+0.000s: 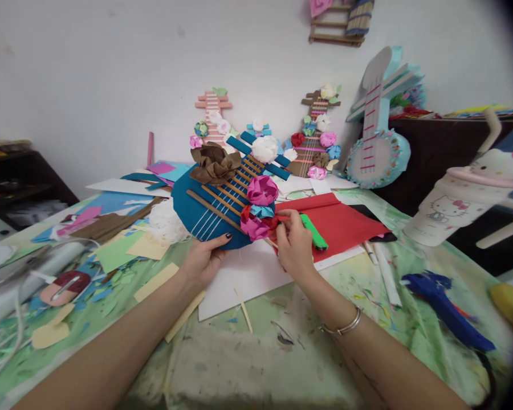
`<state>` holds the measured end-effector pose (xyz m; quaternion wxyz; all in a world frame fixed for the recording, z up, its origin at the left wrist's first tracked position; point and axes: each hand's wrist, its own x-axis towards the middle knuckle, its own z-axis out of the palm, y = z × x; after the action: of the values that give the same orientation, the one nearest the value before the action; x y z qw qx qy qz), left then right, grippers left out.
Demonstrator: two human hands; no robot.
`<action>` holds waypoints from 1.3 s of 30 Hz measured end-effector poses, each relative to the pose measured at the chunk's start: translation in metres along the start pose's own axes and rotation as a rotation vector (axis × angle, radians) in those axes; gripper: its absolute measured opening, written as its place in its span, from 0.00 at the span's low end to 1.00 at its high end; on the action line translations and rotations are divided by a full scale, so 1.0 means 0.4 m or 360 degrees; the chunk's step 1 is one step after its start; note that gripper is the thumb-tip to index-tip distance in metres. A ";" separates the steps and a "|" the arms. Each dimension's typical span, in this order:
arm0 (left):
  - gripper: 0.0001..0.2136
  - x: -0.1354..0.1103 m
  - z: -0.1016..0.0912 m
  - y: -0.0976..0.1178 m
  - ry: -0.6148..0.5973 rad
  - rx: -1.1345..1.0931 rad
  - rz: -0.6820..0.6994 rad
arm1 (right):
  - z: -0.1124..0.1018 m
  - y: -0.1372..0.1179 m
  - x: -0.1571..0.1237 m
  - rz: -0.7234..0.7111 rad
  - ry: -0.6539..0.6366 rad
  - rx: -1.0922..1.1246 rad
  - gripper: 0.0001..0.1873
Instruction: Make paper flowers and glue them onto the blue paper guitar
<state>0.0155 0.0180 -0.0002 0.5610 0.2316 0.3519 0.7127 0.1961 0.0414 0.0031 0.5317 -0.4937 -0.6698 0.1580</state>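
My left hand (205, 259) grips the lower edge of a blue paper guitar (205, 213) and tilts it up off the table. Brown sticks, white strings, a brown paper flower (214, 162), a white one (265, 149) and pink paper flowers (261, 191) cover the guitar. My right hand (294, 242) pinches a small red paper flower (272, 223) against the guitar's lower right edge, beside another pink flower (254, 228). A green cutter (314, 230) lies just past my right fingers on a red paper sheet (346, 219).
A white sheet (243, 279) lies under my hands, with paper scraps (119, 250) to the left. Finished paper guitars (376, 148) lean on the wall. A blue glue gun (444, 304) and a cartoon-cat cup (465, 199) are at the right, a tape dispenser (66, 285) at the left.
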 end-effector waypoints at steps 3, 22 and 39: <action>0.35 0.001 0.000 0.005 0.0010 -0.0013 0.0023 | -0.001 0.003 0.001 0.0026 0.0007 0.0131 0.11; 0.37 -0.010 0.004 -0.001 -0.0015 0.0016 0.0065 | 0.026 0.015 0.019 0.0474 0.0023 0.0844 0.17; 0.39 -0.015 0.007 0.003 -0.0033 0.0059 0.0094 | 0.004 -0.023 0.024 0.1150 -0.0156 0.1488 0.16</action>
<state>0.0186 0.0129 0.0029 0.5390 0.2595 0.3523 0.7198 0.1906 0.0455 0.0145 0.5736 -0.3960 -0.3425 0.6300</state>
